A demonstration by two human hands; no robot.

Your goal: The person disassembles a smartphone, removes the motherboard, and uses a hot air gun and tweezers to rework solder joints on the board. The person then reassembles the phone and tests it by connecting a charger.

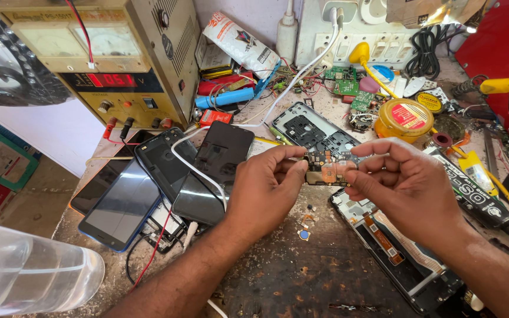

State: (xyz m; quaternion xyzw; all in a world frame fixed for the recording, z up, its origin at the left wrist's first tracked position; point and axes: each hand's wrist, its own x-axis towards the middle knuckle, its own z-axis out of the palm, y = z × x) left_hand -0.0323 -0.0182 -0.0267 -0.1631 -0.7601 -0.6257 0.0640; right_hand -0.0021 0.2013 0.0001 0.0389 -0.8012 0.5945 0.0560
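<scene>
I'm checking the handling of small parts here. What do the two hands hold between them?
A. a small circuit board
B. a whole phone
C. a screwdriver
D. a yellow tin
A: the left hand and right hand pinch a small circuit board by its ends, above the workbench.

left hand (266, 185): small circuit board (328, 169) pinched at its left end by thumb and fingers
right hand (405, 182): board's right end pinched, fingers curled over it
board: held level above the bench, orange flex patch seen at its middle
under the hands: worn workbench (301, 277), tiny loose parts (306, 227) scattered on it
right, near: opened phone (396, 253), ribbon cable exposed
left: stacked phones (148, 188), white cable laid across them
far left: bench power supply (107, 59), red readout lit
far right: yellow round tin (406, 116)
</scene>
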